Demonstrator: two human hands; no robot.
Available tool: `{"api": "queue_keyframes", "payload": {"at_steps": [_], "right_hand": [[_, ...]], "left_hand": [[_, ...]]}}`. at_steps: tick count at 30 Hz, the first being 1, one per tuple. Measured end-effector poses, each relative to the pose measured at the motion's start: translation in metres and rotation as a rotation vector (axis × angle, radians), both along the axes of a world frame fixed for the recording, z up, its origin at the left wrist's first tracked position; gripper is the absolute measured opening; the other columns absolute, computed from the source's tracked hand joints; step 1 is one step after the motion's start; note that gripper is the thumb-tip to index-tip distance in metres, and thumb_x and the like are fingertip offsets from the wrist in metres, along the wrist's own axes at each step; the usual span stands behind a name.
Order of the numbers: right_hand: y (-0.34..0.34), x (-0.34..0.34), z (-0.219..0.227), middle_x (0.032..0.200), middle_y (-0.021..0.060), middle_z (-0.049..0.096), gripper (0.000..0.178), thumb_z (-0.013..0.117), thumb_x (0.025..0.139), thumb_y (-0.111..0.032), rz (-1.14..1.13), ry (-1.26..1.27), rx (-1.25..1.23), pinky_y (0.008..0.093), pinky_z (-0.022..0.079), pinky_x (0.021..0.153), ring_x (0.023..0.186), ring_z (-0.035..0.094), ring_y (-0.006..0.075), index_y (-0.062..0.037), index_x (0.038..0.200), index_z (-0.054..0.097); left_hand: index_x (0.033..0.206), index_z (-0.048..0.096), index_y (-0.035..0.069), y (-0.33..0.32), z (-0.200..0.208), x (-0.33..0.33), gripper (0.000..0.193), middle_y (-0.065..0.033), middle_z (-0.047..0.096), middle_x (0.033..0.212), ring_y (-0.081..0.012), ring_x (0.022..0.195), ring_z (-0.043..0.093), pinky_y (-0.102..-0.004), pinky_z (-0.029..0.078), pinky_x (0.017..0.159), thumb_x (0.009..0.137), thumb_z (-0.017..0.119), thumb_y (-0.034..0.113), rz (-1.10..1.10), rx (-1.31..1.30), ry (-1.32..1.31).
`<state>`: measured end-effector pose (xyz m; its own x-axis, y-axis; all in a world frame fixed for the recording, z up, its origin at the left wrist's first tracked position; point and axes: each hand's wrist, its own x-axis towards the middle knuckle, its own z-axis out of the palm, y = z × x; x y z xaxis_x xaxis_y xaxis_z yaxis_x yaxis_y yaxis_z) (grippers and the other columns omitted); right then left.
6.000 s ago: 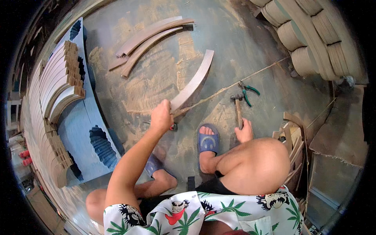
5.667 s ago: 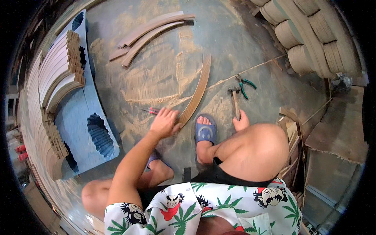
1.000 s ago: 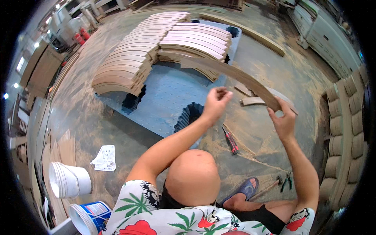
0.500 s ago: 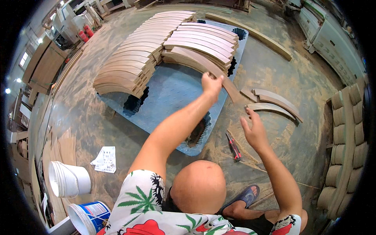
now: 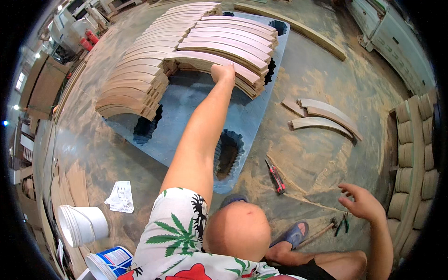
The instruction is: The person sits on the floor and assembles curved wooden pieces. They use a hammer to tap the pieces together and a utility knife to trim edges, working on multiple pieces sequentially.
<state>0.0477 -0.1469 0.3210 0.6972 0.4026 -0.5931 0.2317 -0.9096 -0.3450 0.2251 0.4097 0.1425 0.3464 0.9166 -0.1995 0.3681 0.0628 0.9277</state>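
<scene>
At far left, brown panels (image 5: pixel 49 86) lean by the wall, two red fire extinguishers (image 5: pixel 86 41) behind them to the right. White bucket (image 5: pixel 86 227) on the floor, blue-and-white bucket (image 5: pixel 111 261) just beside it near the lower edge, then a creased paper sheet (image 5: pixel 121 198). Next, blue pallet (image 5: pixel 182 105), carrying a left row of curved wood (image 5: pixel 130 77) and a right row of curved wood (image 5: pixel 231 39). Curved wooden piece (image 5: pixel 189 58) lies at the near end of the right row, left hand (image 5: pixel 224 74) on its near side; fingers mostly hidden, cannot tell if it pinches the piece or only presses it. Left forearm crosses the pallet, blocking part of the deck; bent knee (image 5: pixel 239 231) covers floor just off the near pallet corner. Red-and-black knife (image 5: pixel 276 177) on the dusty floor. Long wooden beam (image 5: pixel 298 33) lies past the pallet; loose curved strips (image 5: pixel 324 119) lie right of it, some touching. Hammer (image 5: pixel 319 234) by the sandal (image 5: pixel 293 235), green-handled pliers (image 5: pixel 343 225) just beside its head. Right hand (image 5: pixel 363 201) hangs above, fingers loosely spread. Far right, bundled curved wood (image 5: pixel 405 179) stands stacked; pale machine (image 5: pixel 396 51) beyond.
</scene>
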Motion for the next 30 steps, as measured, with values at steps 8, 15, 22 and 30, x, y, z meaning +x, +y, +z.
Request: {"api": "queue_keyframes", "payload": {"at_steps": [8, 15, 22, 30], "right_hand": [[-0.036, 0.0, 0.001, 0.134, 0.0226, 0.074, 0.052, 0.077, 0.099, -0.019, -0.128, -0.037, 0.043, 0.0458, 0.058, 0.103, 0.118, 0.074, 0.0371, -0.0029, 0.147, 0.064], [-0.034, -0.019, 0.003, 0.132, 0.0214, 0.074, 0.054, 0.077, 0.1, -0.017, -0.085, 0.01, 0.064, 0.0448, 0.057, 0.102, 0.116, 0.074, 0.0355, -0.0047, 0.15, 0.062], [-0.062, -0.032, 0.01, 0.132, 0.0203, 0.075, 0.05, 0.077, 0.1, -0.017, -0.219, 0.023, 0.083, 0.0436, 0.057, 0.102, 0.117, 0.074, 0.0335, -0.0037, 0.147, 0.064], [-0.095, -0.035, 0.0, 0.131, 0.0189, 0.076, 0.051, 0.075, 0.101, -0.015, -0.276, 0.008, 0.073, 0.0437, 0.057, 0.102, 0.117, 0.073, 0.0327, -0.0028, 0.149, 0.064]], "left_hand": [[0.12, 0.076, -0.011, 0.012, -0.025, 0.02, 0.047, -0.028, 0.078, 0.125, -0.0392, 0.113, 0.078, -0.0468, 0.061, 0.095, 0.093, 0.089, 0.025, -0.056, 0.044, 0.121], [0.131, 0.075, -0.006, 0.05, -0.046, 0.021, 0.055, -0.0272, 0.068, 0.145, -0.0428, 0.131, 0.069, -0.049, 0.056, 0.111, 0.098, 0.08, 0.038, -0.324, 0.153, 0.336], [0.125, 0.078, -0.003, 0.093, -0.053, 0.029, 0.059, -0.0186, 0.08, 0.115, -0.0287, 0.081, 0.075, -0.0433, 0.061, 0.065, 0.091, 0.09, 0.044, -0.322, 0.286, 0.395], [0.173, 0.036, 0.018, 0.11, -0.048, -0.011, 0.094, -0.0177, 0.065, 0.148, -0.0285, 0.097, 0.073, -0.0393, 0.058, 0.068, 0.099, 0.079, 0.056, -0.497, 0.227, 0.373]]}}
